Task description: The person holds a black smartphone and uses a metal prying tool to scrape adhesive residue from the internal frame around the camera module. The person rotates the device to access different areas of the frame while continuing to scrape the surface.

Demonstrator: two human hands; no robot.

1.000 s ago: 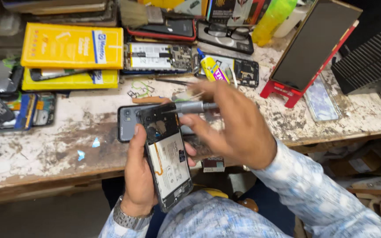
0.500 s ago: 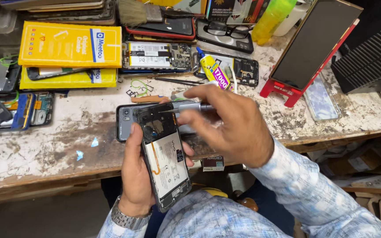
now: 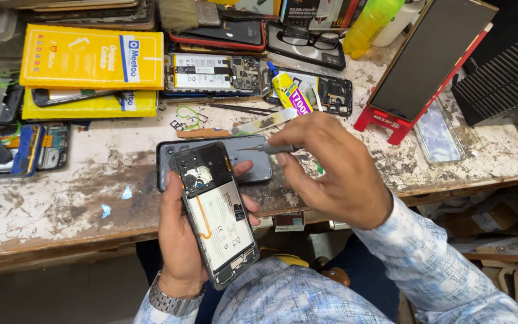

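- One opened phone (image 3: 216, 215), its back cover off so the white battery and dark camera board show, is held tilted above the near edge of the workbench (image 3: 61, 198)
- left hand (image 3: 181, 240) is wrapped around that phone from beneath, thumb along its left side and fingertips curling over its right side, clamped on it; a metal watch (image 3: 169, 300) sits on the wrist
- right hand (image 3: 331, 174) has its fingers pinched together on a thin metal screwdriver (image 3: 268, 148), whose tip points left toward the phone's upper right corner; whether the tip touches cannot be told
- just behind the held phone a dark grey back cover (image 3: 253, 162) lies flat on the bench, partly hidden by the phone
- near it, farther back, lie a small glue tube (image 3: 292, 96) with a yellow and purple label, black tweezers (image 3: 241, 109) and another dismantled phone (image 3: 214, 73) with its board exposed
- to the left, two yellow boxes (image 3: 88, 57) are stacked, with more phone parts (image 3: 37, 147) beside them at the bench's left end
- to the right, a large dark screen (image 3: 436, 57) leans in a red stand (image 3: 385, 123), and a clear phone case (image 3: 436, 138) lies just beside it
- at the back sit a pair of glasses (image 3: 310, 39), a brush (image 3: 181, 15) and a yellow-green bottle (image 3: 373, 21)
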